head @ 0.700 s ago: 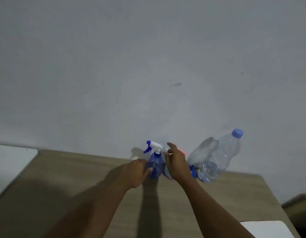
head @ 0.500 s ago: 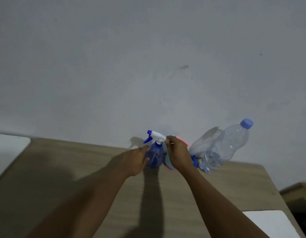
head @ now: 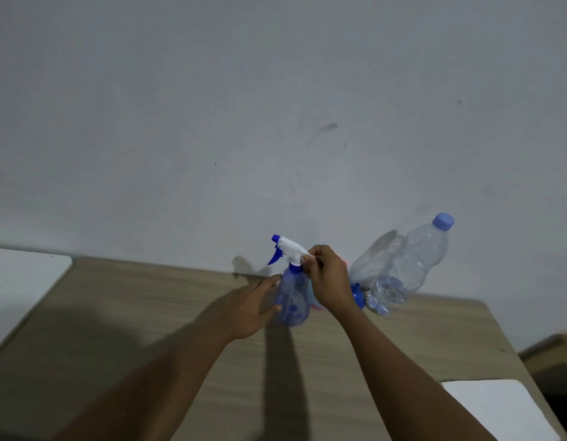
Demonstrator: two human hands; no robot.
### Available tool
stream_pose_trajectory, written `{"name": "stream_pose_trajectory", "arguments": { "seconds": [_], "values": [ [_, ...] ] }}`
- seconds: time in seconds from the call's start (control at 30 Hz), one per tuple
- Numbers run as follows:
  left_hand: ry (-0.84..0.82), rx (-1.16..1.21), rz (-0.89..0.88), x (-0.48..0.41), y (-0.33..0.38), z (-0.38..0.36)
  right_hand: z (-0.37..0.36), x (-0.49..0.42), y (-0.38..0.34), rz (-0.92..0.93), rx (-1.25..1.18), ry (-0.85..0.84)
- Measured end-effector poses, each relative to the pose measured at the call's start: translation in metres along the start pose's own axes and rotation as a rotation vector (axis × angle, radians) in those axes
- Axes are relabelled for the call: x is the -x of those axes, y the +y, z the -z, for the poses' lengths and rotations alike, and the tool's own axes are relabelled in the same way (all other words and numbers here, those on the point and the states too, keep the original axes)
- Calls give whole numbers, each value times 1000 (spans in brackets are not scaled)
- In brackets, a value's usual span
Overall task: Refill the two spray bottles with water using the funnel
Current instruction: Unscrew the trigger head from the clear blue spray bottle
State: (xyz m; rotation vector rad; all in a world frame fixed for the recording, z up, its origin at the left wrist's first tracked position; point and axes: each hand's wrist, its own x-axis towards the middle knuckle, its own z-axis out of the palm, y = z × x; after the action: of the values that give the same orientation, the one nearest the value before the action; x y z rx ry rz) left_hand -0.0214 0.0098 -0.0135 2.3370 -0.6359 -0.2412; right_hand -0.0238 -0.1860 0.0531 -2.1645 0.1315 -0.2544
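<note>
Against the wall at the table [head: 148, 313] back edge, my left hand [head: 247, 308] cups the upright spray bottle [head: 291, 300], nozzle pointing left; right hand [head: 328, 278] pinches its trigger head [head: 290, 249]. Plenty of room up front.

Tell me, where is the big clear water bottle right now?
The clear water bottle stands at the table's far edge against the wall, just right of the right hand.

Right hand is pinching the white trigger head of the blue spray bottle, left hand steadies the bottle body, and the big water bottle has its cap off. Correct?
Not quite: the water bottle has its blue cap on, as the head view shows. The rest holds: the right hand pinches the white trigger head of the spray bottle, and the left hand steadies its body.
</note>
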Motion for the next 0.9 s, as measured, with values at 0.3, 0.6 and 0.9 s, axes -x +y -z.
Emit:
{"name": "stream_pose_trajectory", "arguments": {
  "seconds": [0.3,0.6,0.9],
  "values": [
    [98,410,-37,55,77,23,86,30,-76,-24,-252,-70],
    [171,642,-90,99,150,40,145,79,-130,86,-361,-62],
    [164,623,-106,121,191,51,160,107,-145,225,-400,-33]
  ]
}}
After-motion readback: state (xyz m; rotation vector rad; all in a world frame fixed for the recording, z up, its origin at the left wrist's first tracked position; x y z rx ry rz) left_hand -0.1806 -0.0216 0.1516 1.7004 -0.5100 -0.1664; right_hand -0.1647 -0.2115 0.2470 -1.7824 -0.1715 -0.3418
